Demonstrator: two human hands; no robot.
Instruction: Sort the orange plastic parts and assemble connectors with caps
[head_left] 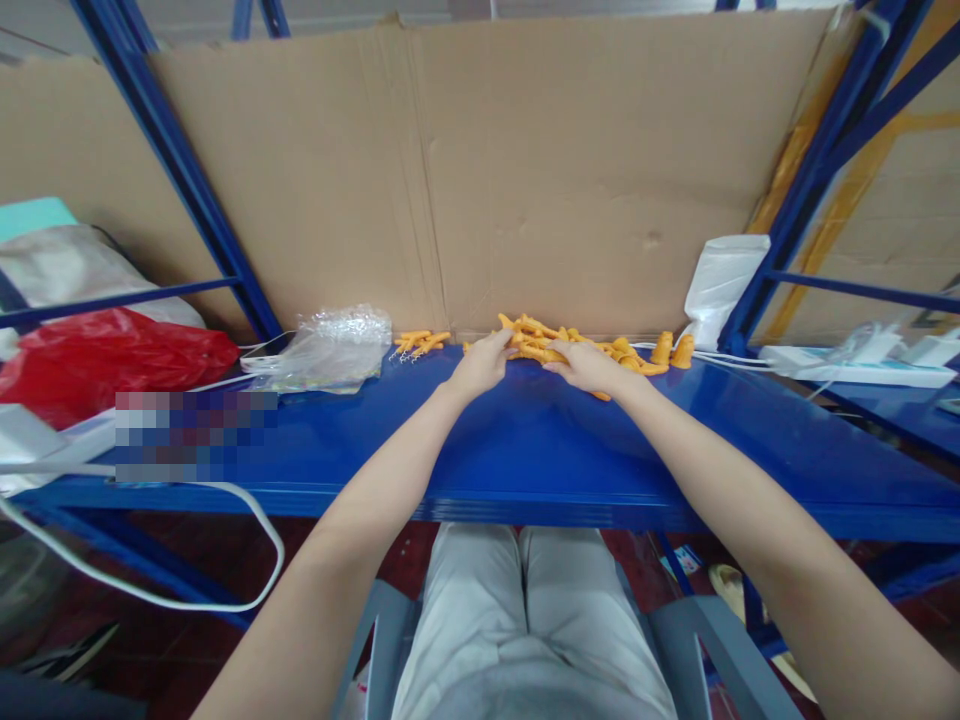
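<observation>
A pile of small orange plastic-looking pieces [534, 328] lies at the back of the blue tabletop [525, 440], close to the cardboard. My left hand [482, 367] touches the pile's left side, fingers reaching in among the pieces. From the other side my right hand [588, 366] rests against the pile, its fingers loosely stretched and pointing left. Neither hand visibly grips a single piece, though some fingertips are hidden. Left of the pile is a small group of orange pieces with metal clasps [422, 343]. Two orange cone-shaped pieces [682, 351] stand at the right.
A clear plastic bag [330, 350] lies left on the table, with a red bag [112, 360] beyond it. Tall cardboard [585, 170] closes off the back between blue metal posts [180, 160]. White power strips [855, 366] and cables sit at both sides.
</observation>
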